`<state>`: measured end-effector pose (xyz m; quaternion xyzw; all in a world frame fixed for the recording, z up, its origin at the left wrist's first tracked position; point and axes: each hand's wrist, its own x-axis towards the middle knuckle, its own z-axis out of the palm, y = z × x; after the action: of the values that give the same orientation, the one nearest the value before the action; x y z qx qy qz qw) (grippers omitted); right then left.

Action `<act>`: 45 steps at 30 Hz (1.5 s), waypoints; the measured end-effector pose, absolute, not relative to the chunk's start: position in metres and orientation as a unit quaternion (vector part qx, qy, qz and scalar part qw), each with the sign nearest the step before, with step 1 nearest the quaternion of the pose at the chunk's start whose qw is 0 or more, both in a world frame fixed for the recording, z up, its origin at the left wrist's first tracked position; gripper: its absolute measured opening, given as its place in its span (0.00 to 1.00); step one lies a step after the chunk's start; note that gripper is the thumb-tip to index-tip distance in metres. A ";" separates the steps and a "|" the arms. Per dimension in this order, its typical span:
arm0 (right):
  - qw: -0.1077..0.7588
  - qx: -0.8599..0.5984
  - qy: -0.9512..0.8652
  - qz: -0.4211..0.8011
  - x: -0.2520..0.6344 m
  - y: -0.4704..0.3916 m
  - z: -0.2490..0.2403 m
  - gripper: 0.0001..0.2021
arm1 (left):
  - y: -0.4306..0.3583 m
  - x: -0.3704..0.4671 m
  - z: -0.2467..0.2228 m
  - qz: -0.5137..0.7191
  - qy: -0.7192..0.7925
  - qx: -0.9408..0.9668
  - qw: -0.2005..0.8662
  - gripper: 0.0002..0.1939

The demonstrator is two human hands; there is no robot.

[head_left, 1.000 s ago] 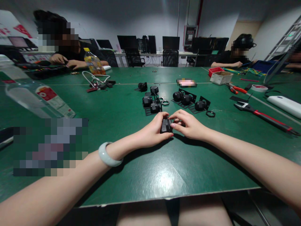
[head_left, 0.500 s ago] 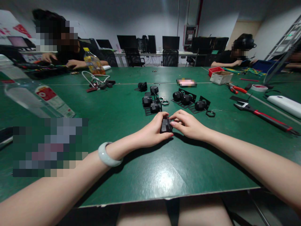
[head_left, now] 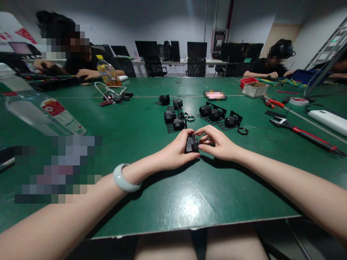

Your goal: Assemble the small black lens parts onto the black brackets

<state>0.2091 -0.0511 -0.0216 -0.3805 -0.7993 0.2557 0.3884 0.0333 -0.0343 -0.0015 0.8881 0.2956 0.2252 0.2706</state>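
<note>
My left hand (head_left: pixel 180 148) is closed around a black cable gland (head_left: pixel 191 145) set in a thin black bracket, held just above the table in front of me. From the other side, the curled thumb and fingers of my right hand (head_left: pixel 215 142) pinch the gland's right end, at what looks like its lock nut. The fingers partly cover that end. Beyond my hands lie several more black glands on brackets, one group (head_left: pixel 178 123) to the left and another (head_left: pixel 215 114) to the right. Loose black lock nuts (head_left: pixel 243 131) rest beside them.
Adjustable pliers (head_left: pixel 306 134) with red-black handles and a white power bank (head_left: pixel 329 121) lie on the right. A cardboard box (head_left: pixel 255 89) stands farther back. On the left are a large clear bottle (head_left: pixel 35 104) and a yellow-capped drink bottle (head_left: pixel 108 72). Other people sit across the table.
My right hand's fingers have shifted and curled slightly around the gland's right end. My left hand keeps its hold in the same place.
</note>
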 end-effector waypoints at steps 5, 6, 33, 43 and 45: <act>0.393 -0.370 -0.800 0.264 0.208 -0.053 -0.022 0.20 | -0.034 0.033 -0.001 0.224 0.291 0.891 0.267 0.27; 0.393 -0.371 -0.799 0.264 0.207 -0.053 -0.022 0.20 | -0.034 0.033 -0.002 0.225 0.291 0.891 0.267 0.27; 0.363 -0.405 -0.810 0.221 0.209 -0.049 -0.021 0.12 | -0.033 0.033 -0.003 0.213 0.303 0.893 0.256 0.28; 0.356 -0.411 -0.813 0.209 0.209 -0.049 -0.021 0.12 | -0.032 0.033 -0.004 0.204 0.301 0.900 0.242 0.28; 0.354 -0.413 -0.813 0.208 0.209 -0.049 -0.021 0.12 | -0.032 0.033 -0.004 0.203 0.300 0.901 0.238 0.28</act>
<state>0.2091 -0.0491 -0.0208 -0.4127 -0.8129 0.2084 0.3543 0.0326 -0.0323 -0.0044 0.9012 0.3001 0.2029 0.2377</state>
